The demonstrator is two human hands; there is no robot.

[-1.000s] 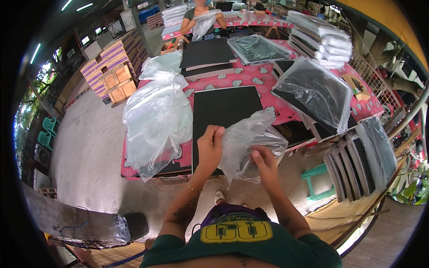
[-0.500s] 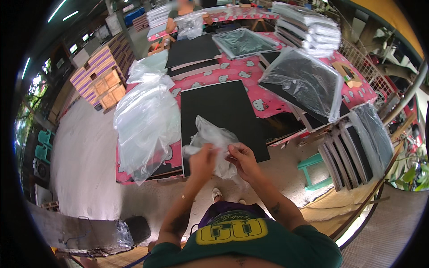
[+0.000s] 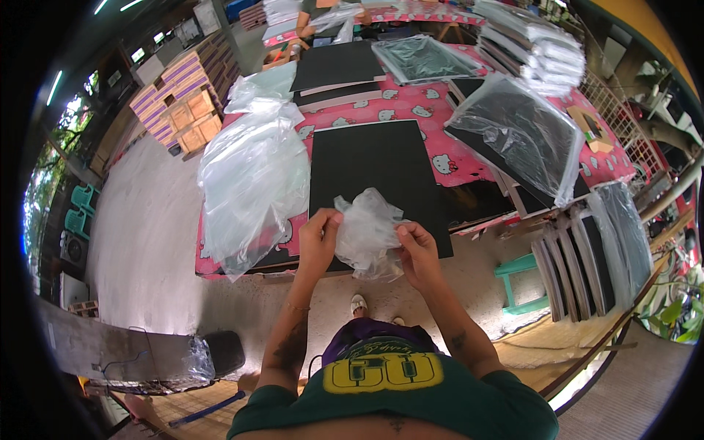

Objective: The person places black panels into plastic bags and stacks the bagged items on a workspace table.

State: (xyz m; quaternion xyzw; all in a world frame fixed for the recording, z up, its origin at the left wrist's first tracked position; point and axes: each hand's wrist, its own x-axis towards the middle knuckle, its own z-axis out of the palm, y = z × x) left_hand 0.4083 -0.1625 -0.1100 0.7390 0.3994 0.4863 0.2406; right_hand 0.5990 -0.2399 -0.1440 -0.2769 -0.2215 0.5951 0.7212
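Observation:
Both hands hold a crumpled clear plastic bag (image 3: 367, 229) just above the near edge of a black flat board (image 3: 374, 165). My left hand (image 3: 317, 238) pinches the bag's left edge and my right hand (image 3: 418, 249) pinches its right edge. The board lies flat on a table covered with a pink patterned cloth (image 3: 400, 110). A heap of clear plastic bags (image 3: 253, 176) lies to the left of the board and hangs over the table's front edge.
A board wrapped in plastic (image 3: 521, 136) lies at the right. Several black boards (image 3: 587, 257) lean upright below it beside a teal stool (image 3: 524, 282). More black boards (image 3: 337, 66), wrapped stacks (image 3: 539, 51) and cardboard boxes (image 3: 187, 110) stand further back, where another person (image 3: 315, 11) works.
The bag was spread out wide to the right a second ago; both hands have since gathered it into a smaller bunch in front of me over the board's near edge.

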